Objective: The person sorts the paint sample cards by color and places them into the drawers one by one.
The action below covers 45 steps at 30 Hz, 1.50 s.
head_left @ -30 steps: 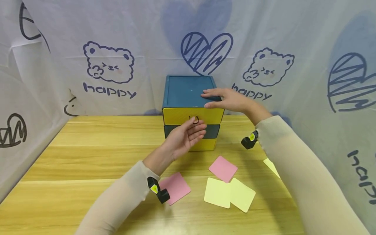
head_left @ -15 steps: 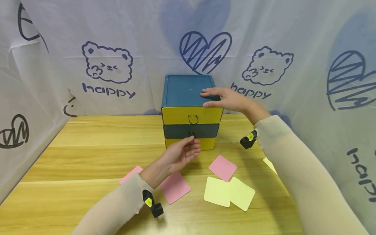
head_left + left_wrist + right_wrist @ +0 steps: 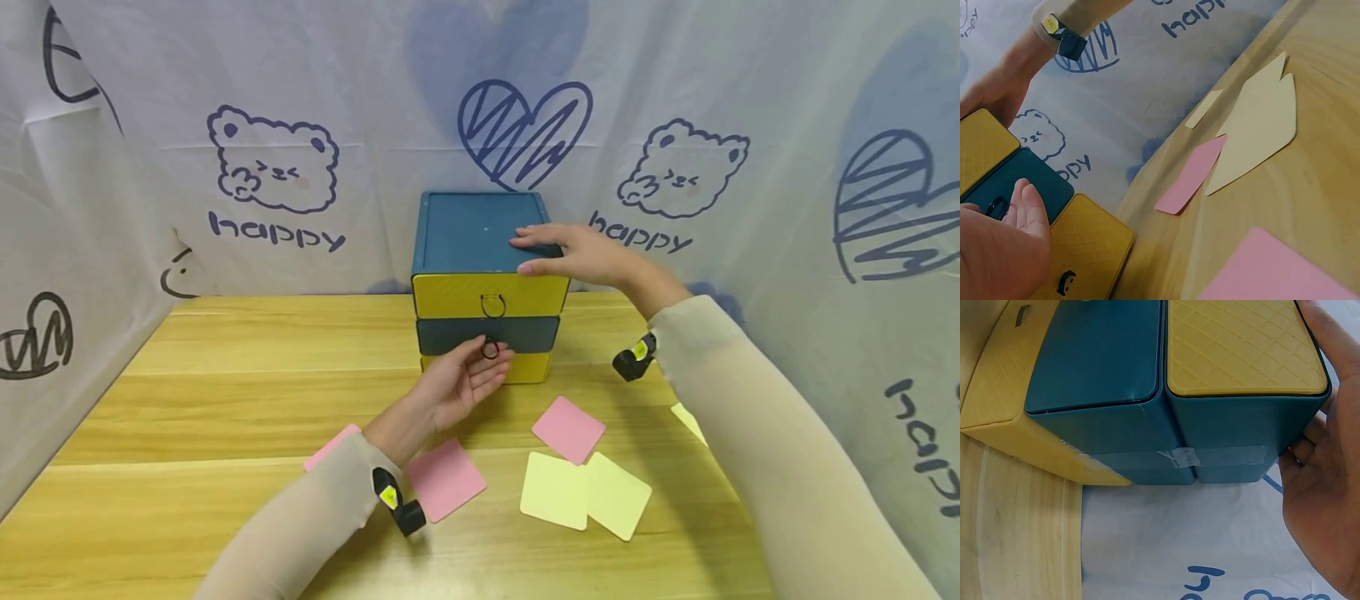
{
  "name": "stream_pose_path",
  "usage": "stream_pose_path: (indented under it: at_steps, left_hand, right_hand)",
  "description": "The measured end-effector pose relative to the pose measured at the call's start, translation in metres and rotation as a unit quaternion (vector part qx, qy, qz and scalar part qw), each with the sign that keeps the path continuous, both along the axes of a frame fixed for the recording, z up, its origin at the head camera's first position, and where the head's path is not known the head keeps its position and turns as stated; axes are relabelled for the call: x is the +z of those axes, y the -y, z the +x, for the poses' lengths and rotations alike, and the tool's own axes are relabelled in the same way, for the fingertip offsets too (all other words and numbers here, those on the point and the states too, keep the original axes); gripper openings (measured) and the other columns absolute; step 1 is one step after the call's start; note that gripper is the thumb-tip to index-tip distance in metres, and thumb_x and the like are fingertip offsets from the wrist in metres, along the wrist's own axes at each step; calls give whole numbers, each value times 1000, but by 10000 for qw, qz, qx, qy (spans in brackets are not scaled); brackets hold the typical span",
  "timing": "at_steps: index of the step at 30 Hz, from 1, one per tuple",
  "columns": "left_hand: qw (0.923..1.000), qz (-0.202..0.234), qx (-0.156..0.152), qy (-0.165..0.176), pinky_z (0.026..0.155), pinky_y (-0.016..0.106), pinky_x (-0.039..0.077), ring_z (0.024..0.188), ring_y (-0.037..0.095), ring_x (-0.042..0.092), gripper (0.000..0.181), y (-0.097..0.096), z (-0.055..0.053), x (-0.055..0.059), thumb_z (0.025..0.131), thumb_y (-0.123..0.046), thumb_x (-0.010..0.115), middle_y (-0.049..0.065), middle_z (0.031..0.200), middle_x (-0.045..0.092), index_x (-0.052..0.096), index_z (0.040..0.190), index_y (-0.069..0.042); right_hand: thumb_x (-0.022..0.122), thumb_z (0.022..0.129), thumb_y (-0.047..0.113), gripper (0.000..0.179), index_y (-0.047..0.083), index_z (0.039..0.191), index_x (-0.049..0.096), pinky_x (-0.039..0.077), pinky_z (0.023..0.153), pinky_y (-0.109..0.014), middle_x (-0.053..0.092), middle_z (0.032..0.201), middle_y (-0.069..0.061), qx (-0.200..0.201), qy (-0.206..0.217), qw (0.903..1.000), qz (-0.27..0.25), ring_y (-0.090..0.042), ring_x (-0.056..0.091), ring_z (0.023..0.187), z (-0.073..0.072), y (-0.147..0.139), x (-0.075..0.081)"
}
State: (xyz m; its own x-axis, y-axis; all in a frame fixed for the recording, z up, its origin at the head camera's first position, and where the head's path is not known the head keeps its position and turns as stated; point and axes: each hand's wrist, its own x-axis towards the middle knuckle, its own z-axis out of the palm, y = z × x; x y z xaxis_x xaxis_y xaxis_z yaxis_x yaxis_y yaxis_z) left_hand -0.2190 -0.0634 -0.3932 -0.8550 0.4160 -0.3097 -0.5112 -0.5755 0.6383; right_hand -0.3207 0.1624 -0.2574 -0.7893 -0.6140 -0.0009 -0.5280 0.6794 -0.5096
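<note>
Blue-and-yellow three-drawer box [image 3: 472,237], back of the wooden table [image 3: 247,375], pink and pale-yellow square cards [image 3: 568,430] in front!

Left hand [image 3: 460,385], fingers loosely parted, at its middle black ring handle [image 3: 490,357]; right hand [image 3: 583,252] spread on top!

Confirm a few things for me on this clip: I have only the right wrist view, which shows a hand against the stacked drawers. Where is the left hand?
Observer: The left hand is at the black loop on the front of the blue middle drawer.
Operator: Is anything loose lying in front?
Observer: Yes, pink notes and pale yellow notes lie on the wooden table.
Operator: And what sort of pull does the top drawer have? My view cuts that off.
Observer: A thin dark ring hangs on the yellow front of the top drawer.
</note>
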Motion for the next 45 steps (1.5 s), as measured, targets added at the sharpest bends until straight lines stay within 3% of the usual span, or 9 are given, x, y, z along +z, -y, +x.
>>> stream_pose_path:
  at_steps: [4, 9, 32, 39, 42, 44, 45]
  left_hand:
    - [10000, -16, -36, -27, 91, 30, 52, 102, 20, 68, 32, 1, -4, 1, 104, -21, 50, 12, 111, 71, 63, 121, 1]
    - [9999, -121, -118, -30, 86, 28, 54, 98, 19, 69, 28, 3, 2, 1, 104, -17, 50, 12, 110, 71, 64, 120, 2]
    - [9962, -68, -856, -130, 87, 27, 54, 95, 17, 69, 24, 9, 63, 1, 104, -18, 49, 12, 111, 70, 64, 111, 0]
    - [9949, -279, -945, -200, 87, 28, 54, 94, 17, 69, 30, 10, 75, -1, 102, -25, 53, 11, 110, 70, 63, 114, 1]
    - [9879, -904, -1141, -533, 86, 29, 54, 93, 17, 69, 41, 15, 79, -2, 101, -31, 56, 10, 107, 71, 60, 121, 4]
    - [9718, -1627, -1388, -998, 87, 30, 54, 95, 18, 68, 45, 22, 82, -2, 100, -31, 57, 10, 107, 70, 60, 124, 7]
    - [9586, -2042, -1515, -1283, 87, 31, 54, 96, 19, 67, 45, 26, 84, -2, 100, -30, 57, 10, 107, 70, 59, 125, 7]
  right_hand:
    - [62, 89, 59, 66, 27, 146, 49, 20, 115, -53, 31, 157, 7, 26, -14, 10000, -19, -20, 21, 146, 0, 1, 0]
    - [61, 90, 58, 66, 26, 146, 48, 20, 115, -52, 31, 157, 6, 82, -21, 10000, -38, -20, 21, 146, 0, 1, 0]
    - [63, 89, 58, 69, 24, 147, 48, 19, 115, -54, 31, 157, 4, 20, -115, 9999, 27, -22, 21, 146, 1, 2, 1]
    - [63, 89, 58, 68, 25, 147, 48, 19, 115, -55, 31, 157, 4, -7, -120, 9999, 31, -22, 21, 146, 1, 1, 0]
    - [62, 89, 59, 68, 26, 146, 48, 20, 115, -54, 31, 157, 6, -20, -126, 9999, 51, -21, 21, 146, 0, 2, 0]
    - [62, 89, 60, 68, 26, 147, 48, 20, 115, -55, 31, 157, 5, -9, -119, 9999, 55, -22, 21, 146, 0, 2, 0]
    - [62, 89, 60, 68, 26, 147, 48, 19, 115, -55, 31, 157, 5, 1, -122, 9999, 58, -22, 21, 146, 0, 2, 0]
